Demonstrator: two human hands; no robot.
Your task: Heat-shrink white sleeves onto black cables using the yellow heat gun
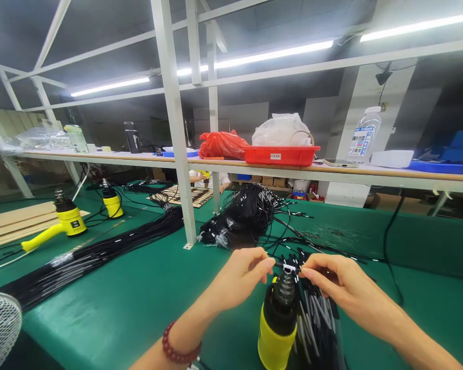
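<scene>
A black cable with a white sleeve point(289, 267) is stretched level between my two hands, just above the metal nozzle of an upright yellow heat gun point(278, 329). My left hand point(241, 277) pinches the cable on the left of the sleeve. On the other side, my right hand point(334, 277) grips it between thumb and fingertips. Behind and to the right of the heat gun lies a bundle of black cables point(318, 324) with grey and white ends. A beaded bracelet circles my left wrist.
A large heap of black cables point(241, 216) lies behind my hands, beside a white post point(175, 133). More cables point(100, 257) run across the green table at left, near another heat gun point(71, 222). A fan point(0, 326) stands front left. The shelf holds a red tray point(281, 155).
</scene>
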